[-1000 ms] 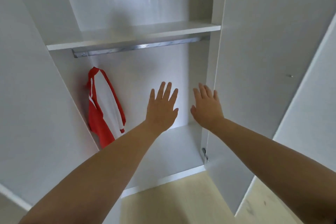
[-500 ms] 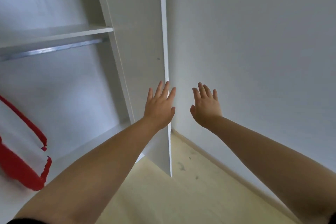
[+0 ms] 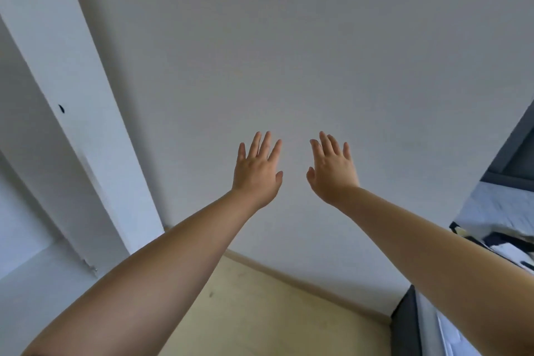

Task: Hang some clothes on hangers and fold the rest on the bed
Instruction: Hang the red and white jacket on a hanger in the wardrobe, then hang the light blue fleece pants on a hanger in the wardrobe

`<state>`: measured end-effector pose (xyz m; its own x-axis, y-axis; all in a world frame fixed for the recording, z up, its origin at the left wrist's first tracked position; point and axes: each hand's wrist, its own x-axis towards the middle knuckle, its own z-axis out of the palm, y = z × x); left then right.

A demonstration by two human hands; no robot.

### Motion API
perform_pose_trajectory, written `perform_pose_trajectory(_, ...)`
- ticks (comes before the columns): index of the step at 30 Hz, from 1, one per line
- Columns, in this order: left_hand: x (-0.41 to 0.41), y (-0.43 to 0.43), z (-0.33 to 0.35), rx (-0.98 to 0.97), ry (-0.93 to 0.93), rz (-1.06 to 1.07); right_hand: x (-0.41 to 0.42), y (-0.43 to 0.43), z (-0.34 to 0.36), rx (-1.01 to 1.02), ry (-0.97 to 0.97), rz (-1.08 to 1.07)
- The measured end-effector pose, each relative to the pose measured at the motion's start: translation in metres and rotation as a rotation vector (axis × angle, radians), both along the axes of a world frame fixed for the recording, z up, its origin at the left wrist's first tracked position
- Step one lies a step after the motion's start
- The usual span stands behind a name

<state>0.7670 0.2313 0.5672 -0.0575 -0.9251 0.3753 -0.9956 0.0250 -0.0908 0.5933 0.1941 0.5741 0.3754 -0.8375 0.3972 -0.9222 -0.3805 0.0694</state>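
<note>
Wall, upper centre of frame: white, matt, smooth, looked painted. Wardrobe panel, left: white board, smooth, faint sheen, looked like laminate. Small fitting at the panel's lower edge: looked like metal, too blurred to be sure. Floor, bottom centre: pale yellowish wood-look, matt, a few dark scuffs. Bed, right edge: pale blue-white cloth, soft. Bed frame, lower right: dark grey, matt, material unclear.
</note>
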Motion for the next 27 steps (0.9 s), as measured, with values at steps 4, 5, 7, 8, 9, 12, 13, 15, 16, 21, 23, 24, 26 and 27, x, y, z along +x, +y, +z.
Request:
perform_pose_trajectory(4, -0.097, -0.045, -0.016, 0.040, 0.045, -0.063, -0.092, -0.037, -0.005, 0.007, -0.005, -0.064)
perform_pose_trajectory(5, -0.117, -0.056, -0.018, 0.049, 0.056, -0.072, -0.110, -0.046, -0.008, 0.016, -0.010, -0.083)
perform_pose_trajectory(7, -0.142, -0.073, -0.024, 0.074, 0.092, -0.079, -0.135, -0.061, -0.015, 0.041, -0.022, -0.102)
perform_pose_trajectory(8, -0.158, -0.087, -0.030, 0.088, 0.115, -0.094, -0.150, -0.074, -0.021, 0.061, -0.026, -0.114)
perform_pose_trajectory(9, -0.172, -0.101, -0.035, 0.104, 0.130, -0.105, -0.164, -0.087, -0.027, 0.079, -0.032, -0.127)
perform_pose_trajectory(12, -0.185, -0.132, -0.052, 0.117, 0.084, -0.145, -0.184, -0.113, -0.050, 0.093, -0.022, -0.136)
perform_pose_trajectory(13, -0.189, -0.147, -0.061, 0.125, 0.069, -0.160, -0.190, -0.126, -0.060, 0.096, -0.017, -0.141)
perform_pose_trajectory(15, -0.197, -0.175, -0.080, 0.147, 0.045, -0.178, -0.201, -0.147, -0.080, 0.084, 0.035, -0.147)
perform_pose_trajectory(16, -0.201, -0.188, -0.089, 0.164, 0.044, -0.191, -0.206, -0.157, -0.090, 0.078, 0.088, -0.144)
perform_pose_trajectory(21, -0.216, -0.239, -0.130, 0.202, 0.048, -0.230, -0.225, -0.202, -0.130, 0.088, 0.232, -0.099)
perform_pose_trajectory(23, -0.221, -0.252, -0.146, 0.225, 0.067, -0.212, -0.230, -0.215, -0.149, 0.121, 0.270, -0.075)
perform_pose_trajectory(24, -0.223, -0.257, -0.156, 0.241, 0.076, -0.199, -0.232, -0.222, -0.160, 0.129, 0.289, -0.062)
perform_pose_trajectory(26, -0.228, -0.262, -0.180, 0.273, 0.093, -0.170, -0.238, -0.232, -0.183, 0.156, 0.324, -0.029)
perform_pose_trajectory(27, -0.230, -0.262, -0.194, 0.272, 0.093, -0.160, -0.240, -0.237, -0.197, 0.156, 0.343, -0.010)
